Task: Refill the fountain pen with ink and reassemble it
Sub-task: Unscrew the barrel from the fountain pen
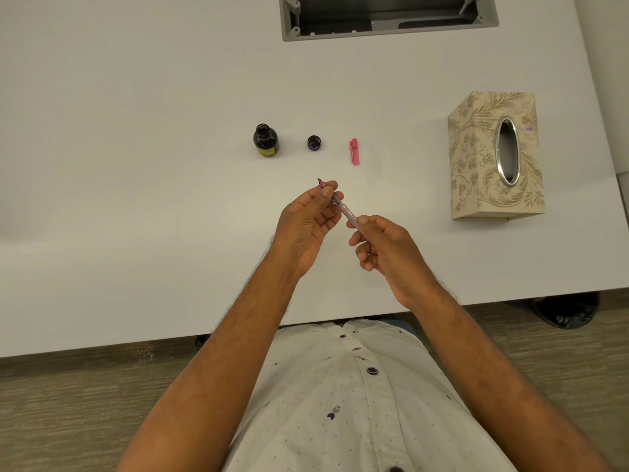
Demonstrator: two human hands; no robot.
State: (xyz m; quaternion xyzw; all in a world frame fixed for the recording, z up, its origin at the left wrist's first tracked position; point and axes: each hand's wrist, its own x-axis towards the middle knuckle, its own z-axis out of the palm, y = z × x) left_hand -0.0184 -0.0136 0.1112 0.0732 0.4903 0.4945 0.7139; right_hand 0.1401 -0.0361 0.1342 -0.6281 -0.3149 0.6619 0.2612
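Note:
A slim fountain pen (344, 209) with a clear pinkish barrel is held above the white table (136, 165), its dark nib pointing up and left. My left hand (308, 221) pinches the nib end between thumb and fingers. My right hand (381, 245) grips the barrel's rear end. Farther back stand an open dark ink bottle (265, 140) with a yellow label, its round dark lid (314, 143) lying top down to the right, and a pink pen cap (354, 151) lying flat.
A patterned tissue box (495, 158) with an oval metal-rimmed opening stands at the right. A grey cable recess (388, 15) is set into the table's far side. The table's front edge runs just before my shirt; a dark shoe (565, 310) shows beneath at right.

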